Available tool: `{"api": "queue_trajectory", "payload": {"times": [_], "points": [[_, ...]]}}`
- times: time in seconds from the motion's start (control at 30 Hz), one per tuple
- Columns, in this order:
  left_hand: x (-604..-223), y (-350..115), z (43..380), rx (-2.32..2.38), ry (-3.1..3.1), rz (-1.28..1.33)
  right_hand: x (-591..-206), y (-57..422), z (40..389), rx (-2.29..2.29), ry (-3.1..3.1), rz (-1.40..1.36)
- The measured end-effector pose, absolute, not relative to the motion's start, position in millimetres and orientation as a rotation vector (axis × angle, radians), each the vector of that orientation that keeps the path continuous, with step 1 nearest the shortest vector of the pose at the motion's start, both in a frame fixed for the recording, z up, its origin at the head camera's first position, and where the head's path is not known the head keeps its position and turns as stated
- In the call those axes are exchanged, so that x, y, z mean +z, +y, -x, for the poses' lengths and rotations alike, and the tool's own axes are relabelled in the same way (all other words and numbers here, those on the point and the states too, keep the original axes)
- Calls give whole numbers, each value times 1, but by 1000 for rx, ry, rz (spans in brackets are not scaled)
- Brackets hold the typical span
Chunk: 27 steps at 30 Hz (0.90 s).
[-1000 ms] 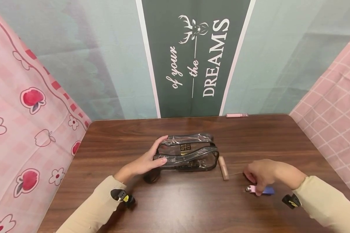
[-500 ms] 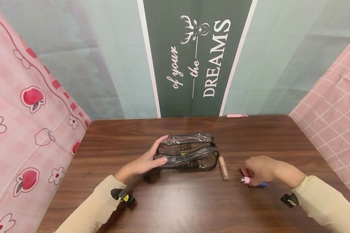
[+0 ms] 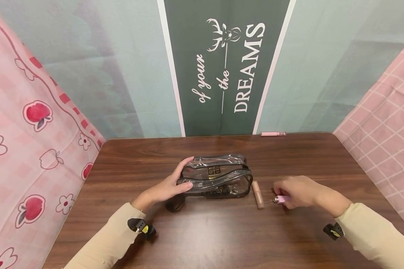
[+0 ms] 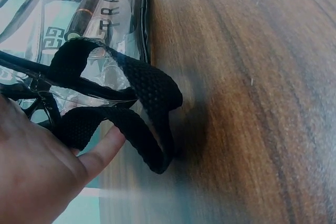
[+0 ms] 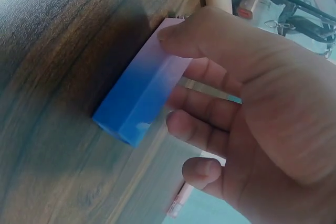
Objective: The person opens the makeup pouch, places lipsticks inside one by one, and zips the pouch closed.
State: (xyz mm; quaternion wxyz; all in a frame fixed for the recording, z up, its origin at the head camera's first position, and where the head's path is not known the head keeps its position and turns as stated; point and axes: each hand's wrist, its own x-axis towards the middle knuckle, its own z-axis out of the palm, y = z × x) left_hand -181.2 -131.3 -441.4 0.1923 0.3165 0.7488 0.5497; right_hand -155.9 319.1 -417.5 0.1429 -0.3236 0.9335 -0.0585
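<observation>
My left hand (image 3: 170,186) grips the left end of a clear travel pouch (image 3: 219,173) with black piping, thumb on the near seam. In the left wrist view, dark tubes (image 4: 84,14) show inside the pouch, and its black strap loop (image 4: 157,90) hangs beside my fingers. My right hand (image 3: 299,192) pinches a square-sided tube (image 5: 139,87), fading from pink to blue, between thumb and fingers. Its small silvery end (image 3: 275,200) points left in the head view. Just left of that end lies a beige cosmetic tube (image 3: 257,195), close to the pouch's right end.
At the back edge of the brown wooden table (image 3: 205,235) lies a pink lip gloss tube (image 3: 272,133). A green-and-teal printed cloth (image 3: 222,74) hangs behind, with pink cloths (image 3: 37,149) at both sides.
My right hand has closed on the pink-and-blue tube and moved it left and away from me, toward the beige tube. The left hand and pouch have stayed put.
</observation>
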Motion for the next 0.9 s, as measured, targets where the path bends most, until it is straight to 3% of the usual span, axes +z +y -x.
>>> {"api": "queue_trajectory", "payload": {"times": [0.9], "points": [[-444, -133, 183, 1532, 2096, -862, -405, 331, 167, -227, 2680, 890]]}}
